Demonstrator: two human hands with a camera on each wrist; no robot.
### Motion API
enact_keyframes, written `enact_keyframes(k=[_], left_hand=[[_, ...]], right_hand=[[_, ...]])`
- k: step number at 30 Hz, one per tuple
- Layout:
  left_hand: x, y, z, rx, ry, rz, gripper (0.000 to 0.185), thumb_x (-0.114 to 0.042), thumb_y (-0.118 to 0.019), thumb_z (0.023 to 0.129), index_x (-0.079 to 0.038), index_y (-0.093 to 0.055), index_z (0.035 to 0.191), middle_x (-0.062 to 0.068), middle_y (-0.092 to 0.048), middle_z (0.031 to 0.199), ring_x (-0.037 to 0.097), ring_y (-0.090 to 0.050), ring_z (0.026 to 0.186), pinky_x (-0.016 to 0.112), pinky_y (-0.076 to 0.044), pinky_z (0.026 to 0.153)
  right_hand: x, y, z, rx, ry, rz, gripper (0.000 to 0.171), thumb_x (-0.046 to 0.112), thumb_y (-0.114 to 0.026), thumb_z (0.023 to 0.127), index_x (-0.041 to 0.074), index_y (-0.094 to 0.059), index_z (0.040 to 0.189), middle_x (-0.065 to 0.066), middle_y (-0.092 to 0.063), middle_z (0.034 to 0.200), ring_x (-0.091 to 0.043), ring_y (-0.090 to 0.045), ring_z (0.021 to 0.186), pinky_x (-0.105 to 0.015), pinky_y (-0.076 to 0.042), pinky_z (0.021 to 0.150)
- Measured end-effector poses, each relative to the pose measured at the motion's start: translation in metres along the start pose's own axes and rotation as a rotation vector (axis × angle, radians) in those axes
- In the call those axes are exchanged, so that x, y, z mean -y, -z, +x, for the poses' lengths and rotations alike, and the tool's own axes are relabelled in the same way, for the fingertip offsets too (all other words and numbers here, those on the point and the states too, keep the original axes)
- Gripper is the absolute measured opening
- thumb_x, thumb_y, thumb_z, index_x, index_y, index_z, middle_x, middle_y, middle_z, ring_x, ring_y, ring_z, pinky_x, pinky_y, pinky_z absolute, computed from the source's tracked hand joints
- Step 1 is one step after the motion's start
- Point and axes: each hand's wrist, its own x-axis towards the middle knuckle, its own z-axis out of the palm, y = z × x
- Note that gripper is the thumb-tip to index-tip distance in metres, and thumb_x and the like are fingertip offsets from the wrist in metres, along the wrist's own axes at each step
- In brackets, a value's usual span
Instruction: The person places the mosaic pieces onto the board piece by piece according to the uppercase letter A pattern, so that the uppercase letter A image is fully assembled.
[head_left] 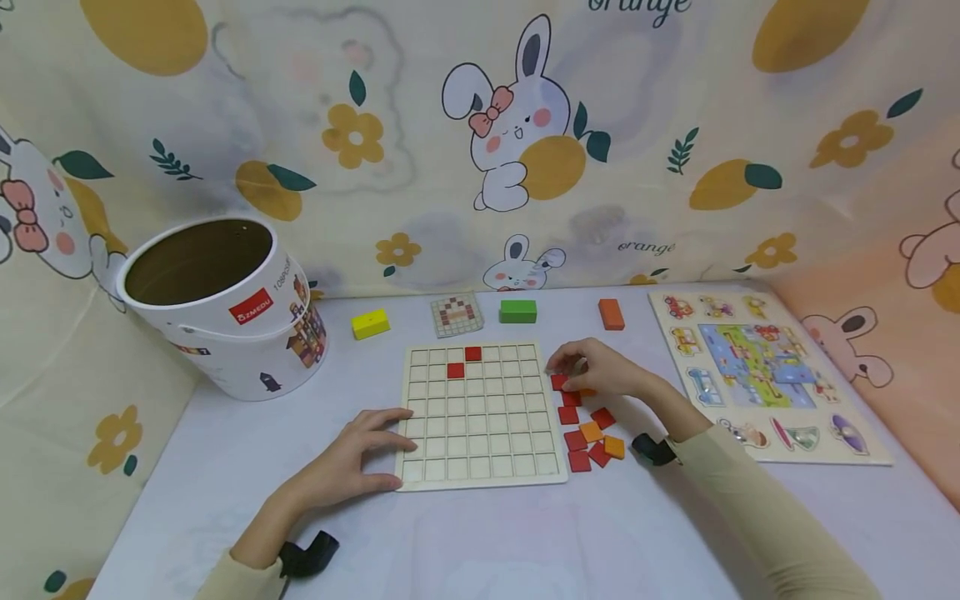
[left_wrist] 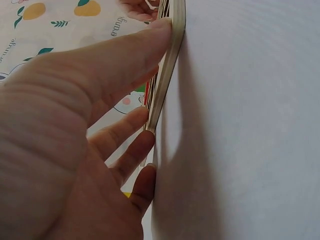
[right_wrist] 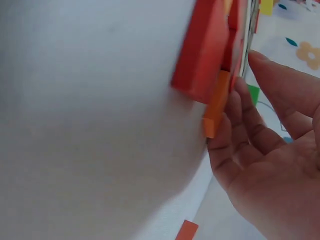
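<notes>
The left hand [head_left: 348,454] rests at the left edge of a pale square grid board [head_left: 480,425], fingers spread and fairly straight, thumb by the near corner. In the left wrist view its fingertips touch the board's rim [left_wrist: 172,60]. Beside the board's upper right edge, the right hand [head_left: 603,367] has its thumb and fingertips around a red square tile [head_left: 558,382]. An orange tile [right_wrist: 216,107] lies against its lower fingers in the right wrist view. Two red tiles sit on the grid, one [head_left: 473,353] in the top row, the other [head_left: 456,371] just below and left.
Several loose red and orange tiles [head_left: 591,432] lie right of the board. Behind it stand a yellow block [head_left: 371,324], a patterned card [head_left: 457,314], a green block [head_left: 518,312] and an orange block [head_left: 611,314]. A white bucket [head_left: 217,321] stands left, a picture puzzle [head_left: 757,433] right.
</notes>
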Motion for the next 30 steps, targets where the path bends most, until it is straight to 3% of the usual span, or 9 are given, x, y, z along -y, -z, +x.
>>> enact_keyframes(k=[14, 19, 30], left_hand=[[-0.001, -0.001, -0.002, -0.021, 0.005, -0.008, 0.041, -0.035, -0.084, 0.078, -0.029, -0.072, 0.117, 0.000, -0.042, 0.153, 0.032, -0.034, 0.140, 0.065, -0.029, 0.109], [-0.002, -0.001, -0.001, -0.020, 0.004, -0.012, 0.041, -0.035, -0.084, 0.078, -0.028, -0.072, 0.117, 0.001, -0.042, 0.153, 0.033, -0.034, 0.140, 0.066, -0.029, 0.109], [-0.002, 0.000, -0.001, -0.015, -0.006, -0.021, 0.041, -0.033, -0.084, 0.079, -0.028, -0.071, 0.118, 0.001, -0.042, 0.153, 0.033, -0.034, 0.140, 0.065, -0.028, 0.109]], right_hand=[[-0.007, -0.001, 0.001, -0.007, -0.005, -0.002, 0.025, -0.007, -0.066, 0.089, 0.001, -0.068, 0.113, -0.009, -0.065, 0.106, -0.025, -0.054, 0.094, -0.034, -0.050, 0.084], [-0.002, 0.000, 0.003, -0.015, -0.001, -0.008, 0.023, -0.006, -0.068, 0.088, 0.001, -0.069, 0.110, -0.009, -0.062, 0.095, -0.024, -0.054, 0.087, -0.030, -0.050, 0.077], [0.033, -0.012, 0.049, -0.074, 0.063, 0.085, 0.020, -0.006, -0.066, 0.088, -0.005, -0.070, 0.107, -0.013, -0.063, 0.094, -0.026, -0.056, 0.084, -0.027, -0.051, 0.077]])
